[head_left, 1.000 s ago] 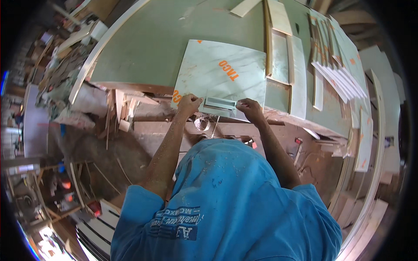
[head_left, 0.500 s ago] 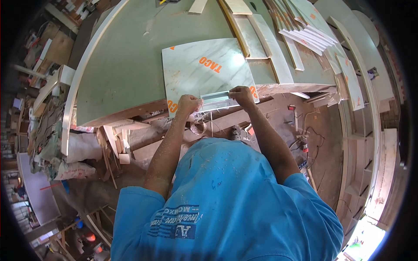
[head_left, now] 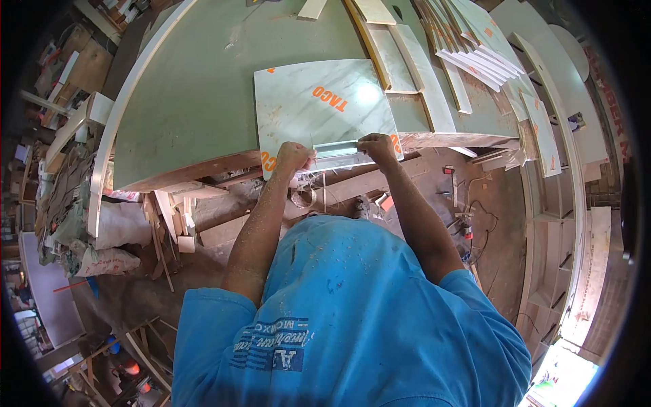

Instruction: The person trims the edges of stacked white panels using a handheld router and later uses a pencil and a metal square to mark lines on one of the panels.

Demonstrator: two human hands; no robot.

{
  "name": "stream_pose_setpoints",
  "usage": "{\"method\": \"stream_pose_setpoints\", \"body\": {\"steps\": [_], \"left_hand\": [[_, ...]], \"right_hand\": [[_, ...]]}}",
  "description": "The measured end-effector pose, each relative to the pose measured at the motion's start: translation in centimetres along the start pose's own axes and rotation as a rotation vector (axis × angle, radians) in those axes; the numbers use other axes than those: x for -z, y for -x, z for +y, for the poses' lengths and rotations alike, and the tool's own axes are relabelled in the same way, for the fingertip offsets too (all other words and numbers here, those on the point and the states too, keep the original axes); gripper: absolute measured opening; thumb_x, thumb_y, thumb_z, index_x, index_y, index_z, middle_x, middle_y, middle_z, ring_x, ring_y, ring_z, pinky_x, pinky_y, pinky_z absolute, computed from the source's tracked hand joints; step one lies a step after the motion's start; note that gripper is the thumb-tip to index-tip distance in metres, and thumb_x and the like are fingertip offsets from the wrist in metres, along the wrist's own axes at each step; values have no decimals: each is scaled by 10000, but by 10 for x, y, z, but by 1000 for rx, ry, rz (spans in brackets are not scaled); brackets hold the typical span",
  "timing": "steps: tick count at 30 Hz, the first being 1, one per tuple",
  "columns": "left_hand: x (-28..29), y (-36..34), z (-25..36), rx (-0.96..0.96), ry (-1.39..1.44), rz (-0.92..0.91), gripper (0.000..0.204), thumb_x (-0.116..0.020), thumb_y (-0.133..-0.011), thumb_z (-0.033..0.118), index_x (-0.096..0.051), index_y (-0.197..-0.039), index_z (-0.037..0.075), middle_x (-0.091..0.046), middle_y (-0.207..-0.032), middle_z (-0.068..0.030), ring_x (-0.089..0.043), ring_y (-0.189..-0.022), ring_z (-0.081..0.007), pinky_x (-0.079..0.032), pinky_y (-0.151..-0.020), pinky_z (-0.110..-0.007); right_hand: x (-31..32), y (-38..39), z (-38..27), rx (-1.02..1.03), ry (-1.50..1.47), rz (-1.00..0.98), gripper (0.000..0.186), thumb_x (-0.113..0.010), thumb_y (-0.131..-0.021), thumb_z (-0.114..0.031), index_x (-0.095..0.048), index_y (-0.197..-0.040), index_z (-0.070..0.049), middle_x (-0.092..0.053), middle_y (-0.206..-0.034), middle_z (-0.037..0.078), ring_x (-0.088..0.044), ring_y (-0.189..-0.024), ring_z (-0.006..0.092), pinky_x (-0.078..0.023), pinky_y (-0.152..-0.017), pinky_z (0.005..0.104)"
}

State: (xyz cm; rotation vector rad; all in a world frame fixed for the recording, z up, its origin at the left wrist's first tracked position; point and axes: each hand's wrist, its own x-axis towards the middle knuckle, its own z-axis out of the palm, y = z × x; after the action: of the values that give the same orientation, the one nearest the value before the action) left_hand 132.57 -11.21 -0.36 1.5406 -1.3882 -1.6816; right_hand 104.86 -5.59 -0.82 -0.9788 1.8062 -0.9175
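A white marble-patterned panel [head_left: 319,119] with orange lettering lies at the front edge of the green worktop [head_left: 183,95]. A narrow, pale metallic channel piece [head_left: 335,150] sits along the panel's near edge. My left hand [head_left: 293,158] has its fingers pinched at the channel's left end, and my right hand [head_left: 377,147] grips the right end. Whether the channel rests in a cutout or on the surface, I cannot tell.
Stacked white strips [head_left: 478,64] and light boards [head_left: 437,112] lie at the back right. Sacks [head_left: 115,224] and offcuts are piled at the left. Wood pieces and a cable [head_left: 491,217] are on the floor below. Shelving [head_left: 549,258] stands at the right.
The view has shifted, so the worktop and panel appear further left than a second ago. Both hands stay at the channel's ends, with little movement in the last half second.
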Motion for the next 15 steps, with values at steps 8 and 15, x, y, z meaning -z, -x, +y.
{"method": "stream_pose_setpoints", "body": {"steps": [8, 15], "left_hand": [[5, -6, -6, 23, 6, 7, 201, -794, -782, 154, -717, -695, -10, -658, -597, -78, -609, -474, -141, -517, -468, -290], [2, -3, 0, 40, -12, 13, 218, -805, -782, 152, -703, -664, 0, -652, -587, -76, -611, -481, -139, -515, -471, -288]], "right_hand": [[-1, 10, -13, 34, -44, -17, 198, -778, -782, -122, -759, -904, 33, -721, -760, 74, -647, -693, 130, -520, -668, 285], [3, 11, -13, 29, -68, -45, 197, -775, -789, -118, -755, -914, 33, -715, -758, 70, -643, -704, 130, -516, -678, 284]]}}
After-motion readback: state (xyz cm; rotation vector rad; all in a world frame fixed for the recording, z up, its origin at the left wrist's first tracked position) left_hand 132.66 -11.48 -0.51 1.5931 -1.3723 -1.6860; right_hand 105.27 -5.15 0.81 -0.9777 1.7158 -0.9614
